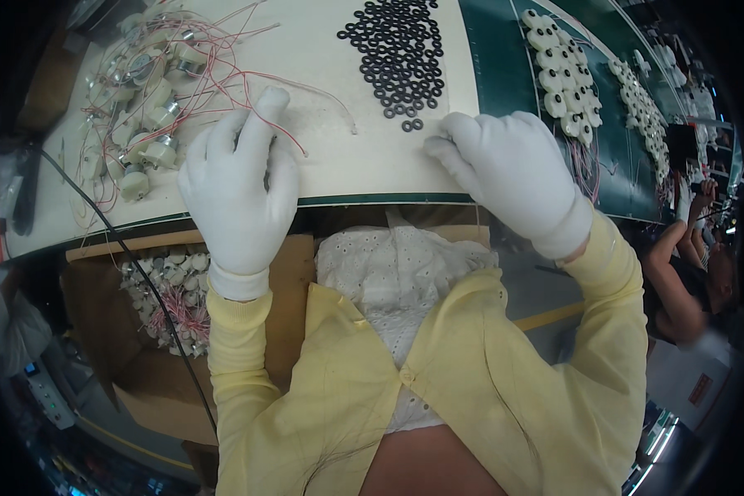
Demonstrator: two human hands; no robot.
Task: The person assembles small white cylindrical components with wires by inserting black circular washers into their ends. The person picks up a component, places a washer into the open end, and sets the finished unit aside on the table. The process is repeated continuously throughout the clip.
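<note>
My left hand [244, 178], in a white glove, rests over the near edge of the pale worktop with its fingers stretched and apart. Thin red and white wires [289, 136] pass by its index finger, trailing from a heap of small cream-and-metal motors [145, 107] at the left. Whether anything lies beneath the palm is hidden. My right hand [512, 165], gloved too, is curled with thumb and fingertips together just right of the nearest black rings [412, 126]. What its fingertips hold, if anything, cannot be made out. More black rings [397, 54] lie spread behind it.
Rows of cream motors with black centres [564, 78] stand on the green surface [504, 50] at right, with further rows [641, 116] beyond. Below the worktop's edge sits a cardboard box [157, 380] of wired parts. A black cable [132, 256] crosses it. Another person's arm [674, 273] shows far right.
</note>
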